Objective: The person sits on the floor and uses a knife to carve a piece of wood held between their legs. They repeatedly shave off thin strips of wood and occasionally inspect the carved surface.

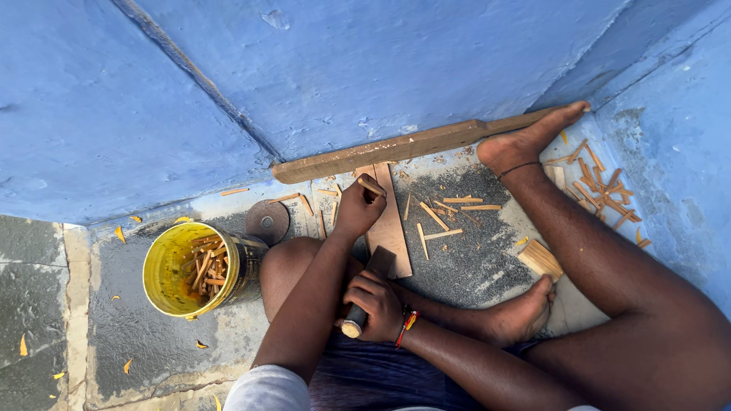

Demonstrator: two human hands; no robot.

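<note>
A small wood stick (pixel 371 186) is pinched upright in the left hand (pixel 358 209) on a flat board (pixel 392 228), presumably for support. The right hand (pixel 373 302) is clamped around a chopping tool's handle (pixel 354 320). A yellow bucket (pixel 164 266) of cut sticks sits left.

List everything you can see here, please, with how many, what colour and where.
Bucket: one, yellow, on the floor at left, holding wood sticks.
Round disc: one, brown, beside the bucket.
Long plank: one, brown, along the blue wall.
Short board: one, brown, under the left hand.
Wood sticks: many, tan, scattered on the floor, more at right.
Wood block: one, pale, by the near foot.
Left hand: holds a small stick upright on the board.
Right hand: grips a dark-bladed tool.
</note>
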